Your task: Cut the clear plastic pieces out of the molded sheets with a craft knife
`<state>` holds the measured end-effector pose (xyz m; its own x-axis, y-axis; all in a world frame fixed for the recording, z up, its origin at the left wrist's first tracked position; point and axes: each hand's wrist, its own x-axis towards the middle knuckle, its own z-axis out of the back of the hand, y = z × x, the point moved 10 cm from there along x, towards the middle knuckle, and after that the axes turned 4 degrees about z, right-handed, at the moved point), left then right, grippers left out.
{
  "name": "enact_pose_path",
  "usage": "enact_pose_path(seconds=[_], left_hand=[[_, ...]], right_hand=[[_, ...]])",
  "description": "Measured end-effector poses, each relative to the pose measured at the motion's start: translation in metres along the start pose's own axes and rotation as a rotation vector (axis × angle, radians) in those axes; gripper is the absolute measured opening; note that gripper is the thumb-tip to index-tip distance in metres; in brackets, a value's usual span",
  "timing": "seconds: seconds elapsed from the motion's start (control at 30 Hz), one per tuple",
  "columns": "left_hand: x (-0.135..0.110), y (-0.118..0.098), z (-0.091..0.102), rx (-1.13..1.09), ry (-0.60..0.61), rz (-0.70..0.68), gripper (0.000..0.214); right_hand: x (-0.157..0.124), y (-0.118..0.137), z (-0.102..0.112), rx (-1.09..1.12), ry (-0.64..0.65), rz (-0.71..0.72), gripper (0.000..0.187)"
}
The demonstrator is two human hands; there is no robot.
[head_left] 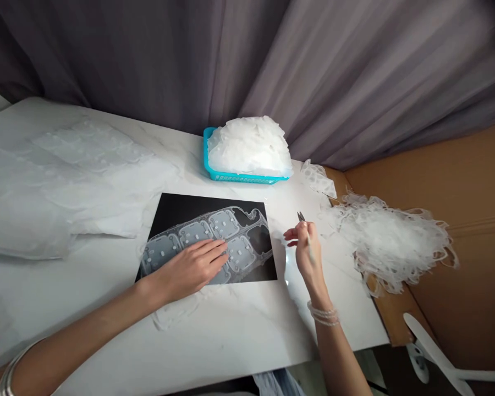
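Observation:
On a black mat [181, 204] lies a translucent molded plastic sheet [241, 253] with several rounded-square sections and a curved frame at its right end. My left hand [196, 267] rests flat on this sheet, fingers stretched out and pressing on its middle. To the right of the mat, my right hand [307, 247] is raised over the table, its fingers closed around a small two-pointed metal tool [301, 216]. The tips point away from me; the rest of the tool is mostly hidden by the hand, so its exact kind is unclear.
Behind the mat stands a blue basket [247, 179] heaped with translucent pieces [249, 146]. A pile of stringy plastic scraps [396, 239] lies at the right by a cardboard panel [454, 231]. More translucent sheets [86, 170] are stacked at the left on the white table [214, 341].

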<state>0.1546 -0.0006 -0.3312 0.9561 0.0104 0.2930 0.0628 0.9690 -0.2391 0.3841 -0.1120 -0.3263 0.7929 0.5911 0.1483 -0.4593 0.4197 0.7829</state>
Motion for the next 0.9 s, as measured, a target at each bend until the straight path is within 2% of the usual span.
enact_pose_path(seconds=[0.07,0.17,0.3,0.5,0.57,0.7,0.9], left_hand=[[-0.007,-0.007,-0.003,0.055,-0.062,-0.056,0.031],[-0.014,-0.015,-0.003,0.134,-0.108,-0.126,0.027],[-0.017,-0.02,0.004,0.156,-0.15,-0.143,0.027],[-0.018,-0.022,0.001,0.171,-0.127,-0.14,0.027],[-0.018,-0.022,0.0,0.176,-0.131,-0.135,0.027],[-0.019,-0.023,0.002,0.19,-0.155,-0.136,0.026],[-0.018,-0.023,0.006,0.175,-0.158,-0.123,0.025]], right_hand=[[-0.026,0.014,-0.016,0.148,0.11,-0.045,0.05],[-0.066,0.04,-0.045,0.182,0.268,-0.056,0.047],[-0.094,0.052,-0.067,0.156,0.288,-0.057,0.037],[-0.097,0.063,-0.083,0.115,0.346,0.113,0.027],[-0.097,0.066,-0.087,0.108,0.36,0.131,0.023],[-0.098,0.063,-0.089,0.088,0.347,0.088,0.016],[-0.103,0.074,-0.087,-0.015,0.316,0.249,0.013]])
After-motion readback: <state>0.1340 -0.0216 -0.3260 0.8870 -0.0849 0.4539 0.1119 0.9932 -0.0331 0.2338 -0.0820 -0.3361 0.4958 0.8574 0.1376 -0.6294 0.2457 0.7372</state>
